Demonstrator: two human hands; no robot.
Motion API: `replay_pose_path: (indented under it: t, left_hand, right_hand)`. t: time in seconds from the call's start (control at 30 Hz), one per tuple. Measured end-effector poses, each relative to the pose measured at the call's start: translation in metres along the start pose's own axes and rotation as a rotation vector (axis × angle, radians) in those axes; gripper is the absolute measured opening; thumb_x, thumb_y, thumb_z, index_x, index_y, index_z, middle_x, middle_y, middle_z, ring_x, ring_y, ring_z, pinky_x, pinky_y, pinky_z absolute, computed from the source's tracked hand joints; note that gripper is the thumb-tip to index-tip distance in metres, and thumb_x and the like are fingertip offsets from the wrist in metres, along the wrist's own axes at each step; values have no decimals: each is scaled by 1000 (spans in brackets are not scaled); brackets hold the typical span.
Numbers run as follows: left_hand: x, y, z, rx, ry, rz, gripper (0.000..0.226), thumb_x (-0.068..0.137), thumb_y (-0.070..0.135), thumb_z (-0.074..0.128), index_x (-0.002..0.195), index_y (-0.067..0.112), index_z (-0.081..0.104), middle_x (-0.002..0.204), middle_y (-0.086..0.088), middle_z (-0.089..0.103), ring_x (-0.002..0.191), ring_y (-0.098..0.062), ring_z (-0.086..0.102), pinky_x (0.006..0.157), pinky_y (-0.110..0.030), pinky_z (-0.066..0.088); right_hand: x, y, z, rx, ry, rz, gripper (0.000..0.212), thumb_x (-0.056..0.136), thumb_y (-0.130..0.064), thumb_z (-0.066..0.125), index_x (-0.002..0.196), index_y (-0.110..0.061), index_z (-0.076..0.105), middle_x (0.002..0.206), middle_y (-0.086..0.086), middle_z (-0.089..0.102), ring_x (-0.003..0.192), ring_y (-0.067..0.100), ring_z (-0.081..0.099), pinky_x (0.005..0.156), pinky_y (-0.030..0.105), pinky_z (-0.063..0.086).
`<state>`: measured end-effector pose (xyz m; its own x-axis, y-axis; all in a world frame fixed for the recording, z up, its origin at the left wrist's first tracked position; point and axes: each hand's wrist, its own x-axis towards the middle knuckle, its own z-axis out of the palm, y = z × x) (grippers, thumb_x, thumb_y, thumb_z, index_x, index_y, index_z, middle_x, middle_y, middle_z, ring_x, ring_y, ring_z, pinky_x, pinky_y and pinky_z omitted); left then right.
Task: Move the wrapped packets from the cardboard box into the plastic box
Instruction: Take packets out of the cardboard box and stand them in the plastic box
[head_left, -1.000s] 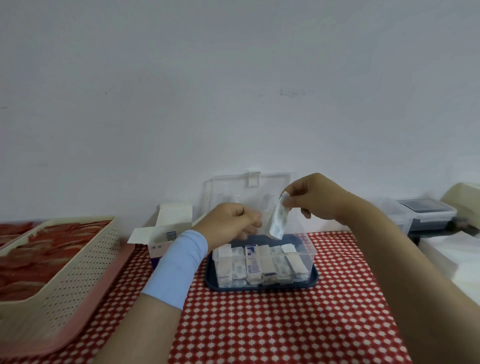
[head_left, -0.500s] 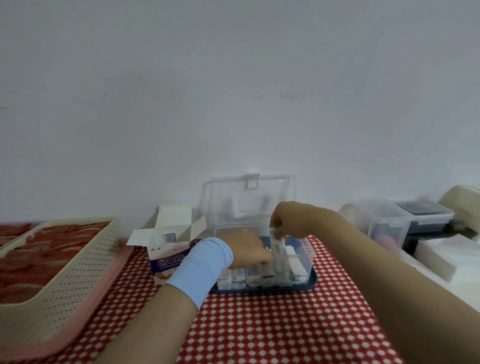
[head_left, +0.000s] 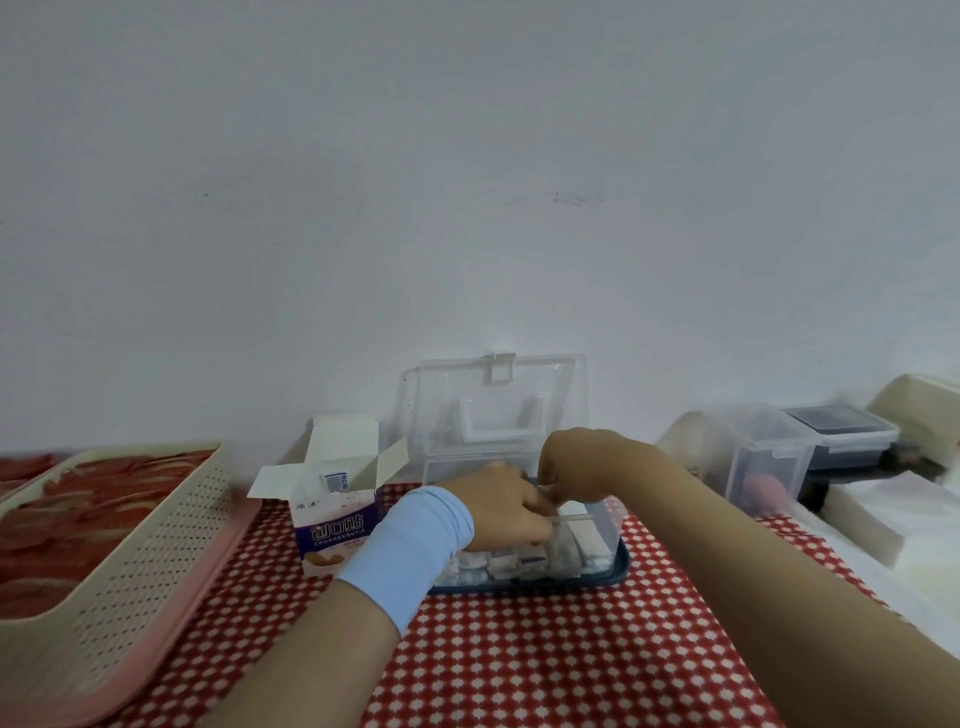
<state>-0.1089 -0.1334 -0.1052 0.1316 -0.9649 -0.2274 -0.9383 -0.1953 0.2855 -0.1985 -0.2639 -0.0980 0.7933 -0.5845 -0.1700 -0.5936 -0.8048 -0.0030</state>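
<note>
Fingers (head_left: 537, 519) of your left hand (head_left: 498, 504) curl down into the plastic box (head_left: 608, 525), centre frame. Your right hand (head_left: 582, 462) bunches its fingertips just beside them at the rim. Cannot tell whether either grips a packet; the knuckles hide it. Red checked cloth (head_left: 545, 665) across the lower frame. Cream perforated basket (head_left: 145, 535), lower left. Plastic box sits on a blue tray (head_left: 621, 569), its lid (head_left: 493, 400) upright against the wall. Cardboard box (head_left: 332, 530), flaps open, stands just left of it. Wrapped packets (head_left: 501, 564) stand in a row inside the plastic box, under your left hand.
</note>
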Motion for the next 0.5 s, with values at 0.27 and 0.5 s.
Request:
replay_pose_path:
  t: [0.27, 0.5]
  left_hand:
    - [11, 4, 8, 16, -49, -67, 29, 76, 46, 49, 78, 21, 63, 97, 0, 46, 100, -26, 44, 96, -51, 45]
    - [-6, 4, -9, -47, 18, 23, 45, 72, 51, 46, 104, 34, 73, 121, 3, 56, 116, -20, 47, 100, -40, 41]
  right_hand:
    - [-7, 0, 3, -100, 62, -46, 31, 88, -29, 73, 119, -32, 71, 108, -6, 73, 96, 19, 68, 84, 35, 57]
    - [-13, 0, -1, -93, 54, -104, 35, 94, -10, 54, 109, -33, 75, 103, -4, 73, 91, 21, 68, 83, 35, 58]
